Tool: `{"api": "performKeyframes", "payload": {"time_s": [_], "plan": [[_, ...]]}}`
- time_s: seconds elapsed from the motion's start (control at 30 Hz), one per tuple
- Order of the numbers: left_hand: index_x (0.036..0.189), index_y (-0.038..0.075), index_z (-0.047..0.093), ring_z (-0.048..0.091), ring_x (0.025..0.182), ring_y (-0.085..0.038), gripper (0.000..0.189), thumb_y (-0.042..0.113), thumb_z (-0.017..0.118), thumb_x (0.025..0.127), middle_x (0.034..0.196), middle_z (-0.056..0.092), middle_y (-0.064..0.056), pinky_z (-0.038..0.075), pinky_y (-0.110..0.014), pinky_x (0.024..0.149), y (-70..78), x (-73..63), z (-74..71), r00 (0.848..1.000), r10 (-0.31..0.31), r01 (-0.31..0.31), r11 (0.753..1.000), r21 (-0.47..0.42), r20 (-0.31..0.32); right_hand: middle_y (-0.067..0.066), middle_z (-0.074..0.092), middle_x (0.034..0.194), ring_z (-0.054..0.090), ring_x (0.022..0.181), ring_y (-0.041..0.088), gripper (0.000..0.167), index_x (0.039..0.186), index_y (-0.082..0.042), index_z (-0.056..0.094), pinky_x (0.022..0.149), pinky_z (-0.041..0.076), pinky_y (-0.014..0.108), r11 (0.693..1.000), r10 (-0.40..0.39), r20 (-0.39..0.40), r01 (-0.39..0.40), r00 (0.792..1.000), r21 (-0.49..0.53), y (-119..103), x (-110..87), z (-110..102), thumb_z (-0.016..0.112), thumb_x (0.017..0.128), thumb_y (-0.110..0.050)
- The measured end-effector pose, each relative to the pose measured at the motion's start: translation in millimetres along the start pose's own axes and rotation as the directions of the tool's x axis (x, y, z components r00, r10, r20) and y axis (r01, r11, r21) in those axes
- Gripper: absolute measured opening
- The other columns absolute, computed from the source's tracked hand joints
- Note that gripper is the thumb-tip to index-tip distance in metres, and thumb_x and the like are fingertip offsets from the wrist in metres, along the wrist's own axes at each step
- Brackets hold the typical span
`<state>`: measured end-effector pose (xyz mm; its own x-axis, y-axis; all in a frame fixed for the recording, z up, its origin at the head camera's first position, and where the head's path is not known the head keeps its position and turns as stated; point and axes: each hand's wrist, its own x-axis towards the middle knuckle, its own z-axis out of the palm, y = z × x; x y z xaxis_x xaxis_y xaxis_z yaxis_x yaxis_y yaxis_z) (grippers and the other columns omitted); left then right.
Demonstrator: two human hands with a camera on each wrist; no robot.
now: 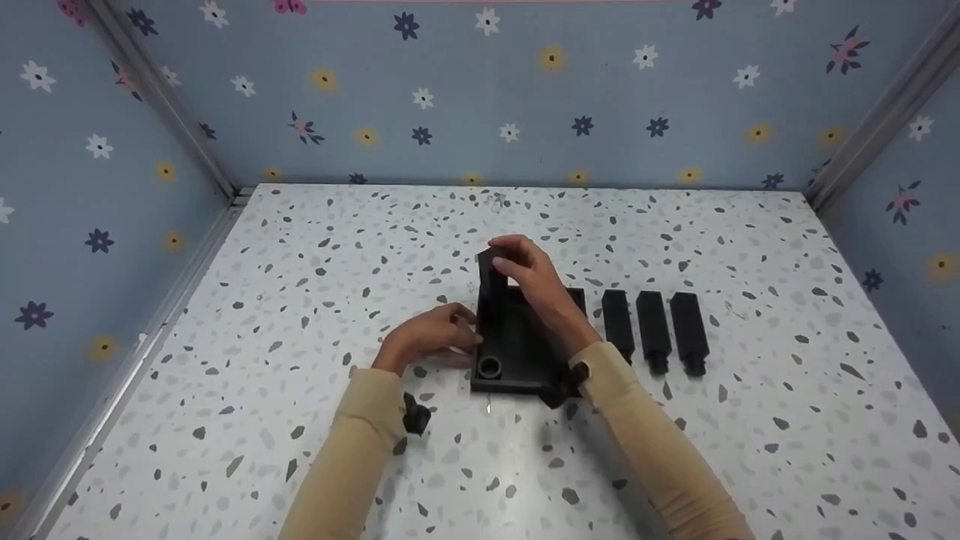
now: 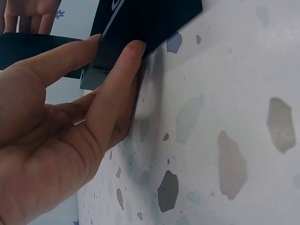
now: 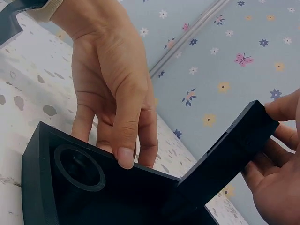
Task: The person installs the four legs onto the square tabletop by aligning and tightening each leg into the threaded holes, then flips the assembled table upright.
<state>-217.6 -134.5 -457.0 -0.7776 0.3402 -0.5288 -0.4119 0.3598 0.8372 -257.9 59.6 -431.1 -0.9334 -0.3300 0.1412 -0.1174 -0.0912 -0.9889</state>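
A shallow black square tray lies on the tabletop with a round ring socket in its near left corner. My left hand pinches the tray's left wall, its thumb over the rim and its fingers along the outside, as the right wrist view shows. My right hand grips the top of a black rectangular post. This post stands up from the tray's far left part, and its lower end is hard to make out against the dark tray.
To the right of the tray lie a first black post, a second post and a third post, side by side, with narrower near ends. Flowered panels border the speckled white table at the back and sides.
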Motion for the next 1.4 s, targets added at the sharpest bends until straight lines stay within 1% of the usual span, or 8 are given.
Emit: {"api": "performKeyframes", "payload": {"time_s": [0.17,0.37,0.57,0.8,0.93,1.07,1.23,1.4], "plan": [[0.125,0.005,0.047,0.067,0.093,-0.025,0.051,0.008,0.070,0.080,0.112,0.059,-0.017,0.057,-0.034,0.085,-0.8,0.5,-0.3,1.000,0.003,-0.003,1.000,-0.016,0.004,0.008,0.059,0.111,0.055,0.100,0.018,0.032,0.121,-0.002,0.054,0.088,0.048,0.030,1.000,-0.015,-0.035,0.014,0.999,-0.016,1.4,-1.4,1.7,0.062,0.091,-0.012],[0.125,0.004,0.046,0.066,0.094,-0.024,0.050,0.006,0.069,0.081,0.111,0.059,-0.018,0.057,-0.034,0.084,-0.2,-0.3,0.9,1.000,0.000,0.000,0.999,-0.053,0.015,0.007,0.058,0.112,0.056,0.103,0.019,0.035,0.120,-0.006,0.052,0.083,0.050,0.039,0.998,0.015,-0.098,-0.021,0.995,-0.055,3.6,-3.2,5.5,0.066,0.090,-0.017],[0.124,0.004,0.046,0.066,0.094,-0.024,0.048,0.005,0.068,0.082,0.111,0.059,-0.017,0.058,-0.033,0.080,0.0,0.0,1.1,1.000,-0.006,0.007,0.998,-0.060,0.008,0.012,0.055,0.116,0.056,0.109,0.023,0.039,0.121,0.000,0.049,0.085,0.050,0.029,0.994,-0.018,-0.140,0.002,0.990,-0.109,5.0,-4.3,11.3,0.067,0.090,-0.015],[0.125,0.004,0.046,0.067,0.093,-0.024,0.049,0.006,0.069,0.081,0.110,0.060,-0.018,0.058,-0.033,0.080,0.5,-0.7,0.8,1.000,-0.006,0.006,0.999,-0.048,0.005,0.015,0.056,0.113,0.055,0.109,0.027,0.038,0.119,0.003,0.048,0.091,0.049,0.032,0.986,-0.046,-0.181,0.016,0.982,-0.167,-20.1,-19.1,22.5,0.066,0.089,-0.012],[0.125,0.004,0.046,0.067,0.094,-0.024,0.050,0.007,0.070,0.081,0.111,0.060,-0.018,0.058,-0.033,0.081,-0.3,-0.3,1.2,1.000,-0.004,0.004,0.999,-0.054,0.007,0.013,0.056,0.116,0.055,0.110,0.025,0.038,0.122,0.002,0.050,0.095,0.047,0.036,0.987,-0.051,-0.207,0.017,0.977,-0.163,-4.8,-11.8,16.3,0.064,0.092,-0.016],[0.125,0.004,0.046,0.067,0.093,-0.024,0.050,0.006,0.070,0.081,0.111,0.059,-0.018,0.058,-0.033,0.082,-1.1,-0.1,1.2,1.000,-0.002,0.003,0.998,-0.065,0.009,0.009,0.057,0.116,0.054,0.108,0.019,0.031,0.121,-0.002,0.054,0.094,0.046,0.031,0.988,-0.061,-0.240,0.025,0.969,-0.153,10.0,-3.9,10.2,0.058,0.096,-0.018],[0.125,0.004,0.046,0.067,0.092,-0.024,0.049,0.006,0.070,0.082,0.111,0.059,-0.018,0.058,-0.033,0.081,-1.1,0.2,0.6,1.000,-0.005,0.006,0.997,-0.074,0.014,0.010,0.058,0.116,0.055,0.105,0.017,0.027,0.118,-0.004,0.057,0.093,0.045,0.029,0.992,-0.052,-0.231,0.024,0.972,-0.126,10.6,-1.1,7.6,0.059,0.095,-0.017],[0.125,0.004,0.046,0.067,0.091,-0.023,0.050,0.007,0.070,0.082,0.111,0.058,-0.018,0.058,-0.033,0.081,0.0,0.6,0.9,1.000,-0.003,0.004,0.999,-0.048,0.018,0.012,0.059,0.120,0.056,0.106,0.018,0.027,0.121,-0.004,0.057,0.094,0.045,0.030,0.997,-0.041,-0.155,0.031,0.987,-0.066,8.3,1.5,3.7,0.057,0.095,-0.013]]}}
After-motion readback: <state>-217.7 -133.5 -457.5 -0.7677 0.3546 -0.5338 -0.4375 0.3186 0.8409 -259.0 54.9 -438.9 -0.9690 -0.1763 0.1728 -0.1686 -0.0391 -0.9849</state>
